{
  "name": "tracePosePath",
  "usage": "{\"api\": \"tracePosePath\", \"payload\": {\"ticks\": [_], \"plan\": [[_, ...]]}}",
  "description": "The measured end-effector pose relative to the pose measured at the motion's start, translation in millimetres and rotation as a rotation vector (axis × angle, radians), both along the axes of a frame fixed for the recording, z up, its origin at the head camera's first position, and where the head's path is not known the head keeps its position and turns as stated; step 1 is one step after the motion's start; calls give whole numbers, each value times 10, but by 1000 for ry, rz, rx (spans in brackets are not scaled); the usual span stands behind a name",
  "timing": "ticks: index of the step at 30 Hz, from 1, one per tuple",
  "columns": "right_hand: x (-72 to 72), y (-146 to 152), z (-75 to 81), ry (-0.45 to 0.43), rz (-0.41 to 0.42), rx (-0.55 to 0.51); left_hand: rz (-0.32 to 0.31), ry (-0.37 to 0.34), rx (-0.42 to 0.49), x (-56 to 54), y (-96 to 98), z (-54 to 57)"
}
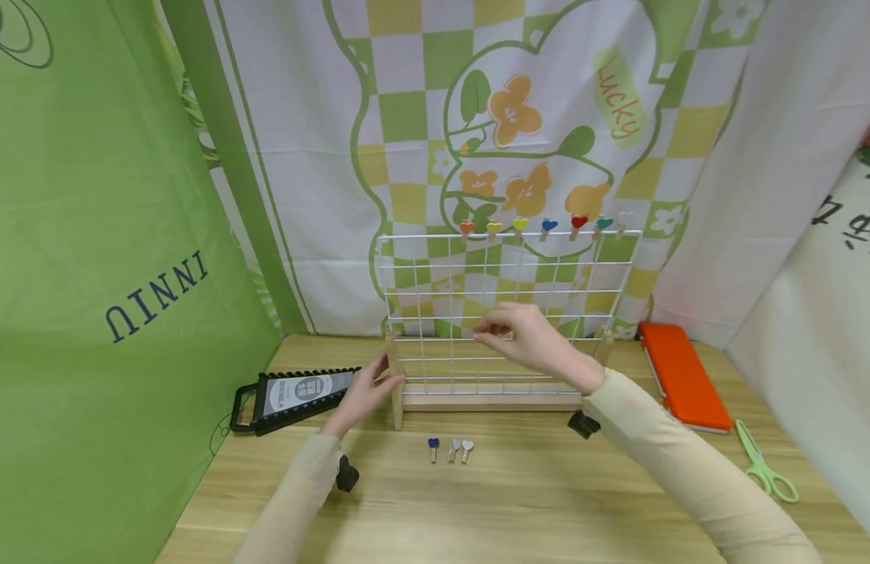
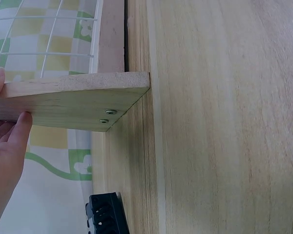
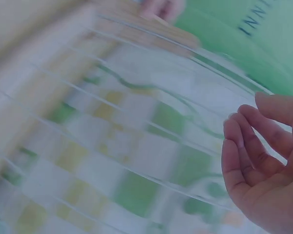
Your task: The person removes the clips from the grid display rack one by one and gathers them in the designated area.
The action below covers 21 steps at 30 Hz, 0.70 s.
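Observation:
A white wire grid (image 1: 449, 313) stands upright in a wooden base. My left hand (image 1: 364, 395) grips its left wooden post (image 2: 63, 100), thumb on one face and fingers on the other. In front of the grid, my right hand (image 1: 522, 337) hovers with fingers loosely curled; the right wrist view shows nothing between thumb and fingers (image 3: 259, 151). Several heart clips, among them a red clip (image 1: 579, 224) and a green clip (image 1: 604, 225), line the top wire toward the right. On the table before the base lie a blue heart clip (image 1: 434, 449) and two white heart clips (image 1: 466, 450).
A black rack with a grey label (image 1: 301, 395) lies left of the stand, close to my left hand. To the right are an orange case (image 1: 684, 376) and green scissors (image 1: 762, 462). A patterned curtain (image 1: 294, 157) hangs behind the grid.

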State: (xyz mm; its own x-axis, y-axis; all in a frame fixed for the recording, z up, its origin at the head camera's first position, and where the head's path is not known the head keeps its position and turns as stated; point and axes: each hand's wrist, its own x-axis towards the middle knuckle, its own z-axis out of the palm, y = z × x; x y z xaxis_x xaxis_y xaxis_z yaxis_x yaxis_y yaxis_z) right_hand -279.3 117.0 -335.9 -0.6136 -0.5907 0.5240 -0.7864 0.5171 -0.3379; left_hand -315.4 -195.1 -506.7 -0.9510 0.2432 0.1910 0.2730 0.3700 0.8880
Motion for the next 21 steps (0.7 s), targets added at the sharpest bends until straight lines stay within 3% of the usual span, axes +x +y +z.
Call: {"api": "tracePosePath", "payload": {"ticks": [5,10,13,18,21], "plan": [[-13,8,512,122,-1,-65,-5,10,-12,1,-1,1],[-45,-11,905,206,-15,-133,-3,13,-5,0,10,17],[-88,-41,1055,238,-32,-153,-3,6,2,28,16,61],[-175,-95,1201,309,-79,-114,-10,1,7,38,6,49],[-234,-121,1262,305,-96,-83,-5,0,14,9,1,3]]}}
